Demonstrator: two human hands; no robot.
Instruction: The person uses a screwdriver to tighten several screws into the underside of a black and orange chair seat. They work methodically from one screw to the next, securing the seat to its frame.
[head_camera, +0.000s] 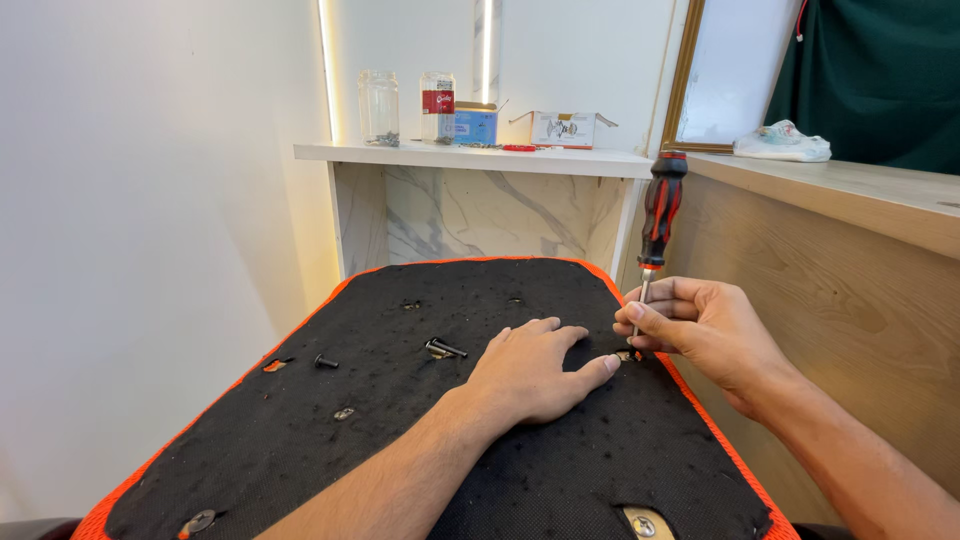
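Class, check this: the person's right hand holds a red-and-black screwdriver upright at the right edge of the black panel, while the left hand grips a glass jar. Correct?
Not quite. In the head view the left hand lies flat on the black panel; the glass jar stands untouched on the shelf. The right hand does hold the screwdriver upright.

The screwdriver (659, 225) tip is hidden beneath the right grip (700, 330), behind its fingers. Below both grips, the picture's bottom edge cuts off the seat pad (300, 440). Jar contents far above are too small to tell.
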